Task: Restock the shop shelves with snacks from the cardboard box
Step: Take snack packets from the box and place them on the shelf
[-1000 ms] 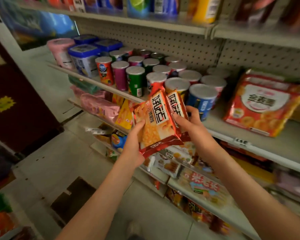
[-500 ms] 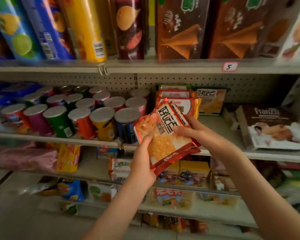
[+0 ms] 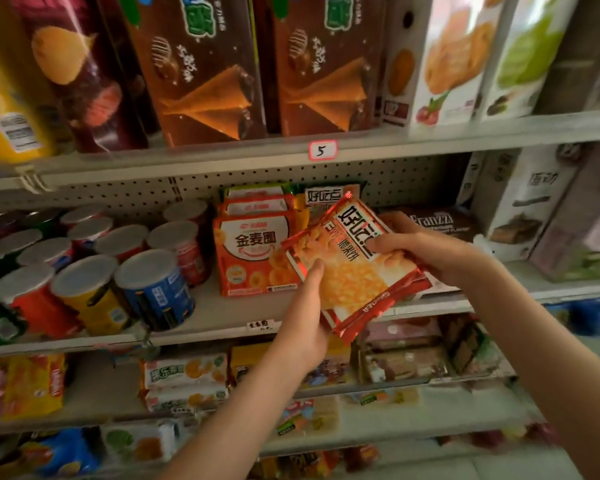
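I hold a stack of red and orange snack packets (image 3: 352, 282) in front of the middle shelf (image 3: 222, 318). My left hand (image 3: 305, 327) grips the stack's lower left edge, thumb on the front. My right hand (image 3: 426, 249) grips the upper right edge, thumb across the printed label. Just behind the stack, a matching packet (image 3: 326, 197) stands at the back of the shelf. The cardboard box is out of view.
Red packets (image 3: 253, 254) stand in a row left of my hands. Several snack cans (image 3: 153, 289) fill the shelf's left part. A brown box (image 3: 437, 221) lies behind my right hand. Tall boxes (image 3: 201, 64) crowd the shelf above, and more packets sit on the lower shelves (image 3: 378, 386).
My view has swung from the shelf's left end and floor up to face the middle shelf. Both hands carried the packets closer to the gap beside the red packets.
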